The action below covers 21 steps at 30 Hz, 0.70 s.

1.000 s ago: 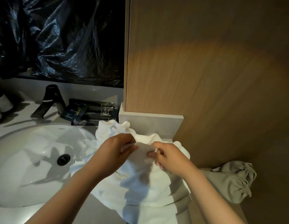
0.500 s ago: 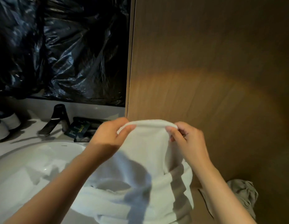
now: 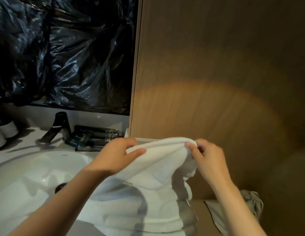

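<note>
The left hand (image 3: 119, 155) and right hand (image 3: 210, 161) are bare, as are both forearms.

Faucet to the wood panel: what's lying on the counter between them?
In the head view, dark packets lie on the counter between the faucet and the wood panel, just behind the left hand gripping the towel.

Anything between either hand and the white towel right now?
Nothing visible. The left hand and the right hand both pinch the white towel along its raised top edge; no other thing sits between fingers and cloth.
</note>
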Each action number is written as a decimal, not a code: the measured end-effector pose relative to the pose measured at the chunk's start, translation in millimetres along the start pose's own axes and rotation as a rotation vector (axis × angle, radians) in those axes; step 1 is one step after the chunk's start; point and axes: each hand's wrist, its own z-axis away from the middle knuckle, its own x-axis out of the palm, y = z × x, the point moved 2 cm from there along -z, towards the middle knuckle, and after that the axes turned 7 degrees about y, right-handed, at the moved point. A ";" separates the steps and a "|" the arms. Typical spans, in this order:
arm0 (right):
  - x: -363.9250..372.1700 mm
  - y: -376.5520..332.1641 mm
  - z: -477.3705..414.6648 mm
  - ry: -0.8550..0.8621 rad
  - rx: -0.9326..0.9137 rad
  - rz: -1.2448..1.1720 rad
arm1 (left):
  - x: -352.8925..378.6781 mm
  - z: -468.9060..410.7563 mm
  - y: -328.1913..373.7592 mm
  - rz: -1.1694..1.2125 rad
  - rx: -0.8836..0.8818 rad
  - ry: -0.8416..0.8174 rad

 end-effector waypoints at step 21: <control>58.1 -11.0 60.3 -0.195 -0.173 -0.158 | 24.3 66.9 -41.0 -0.128 -0.054 -0.096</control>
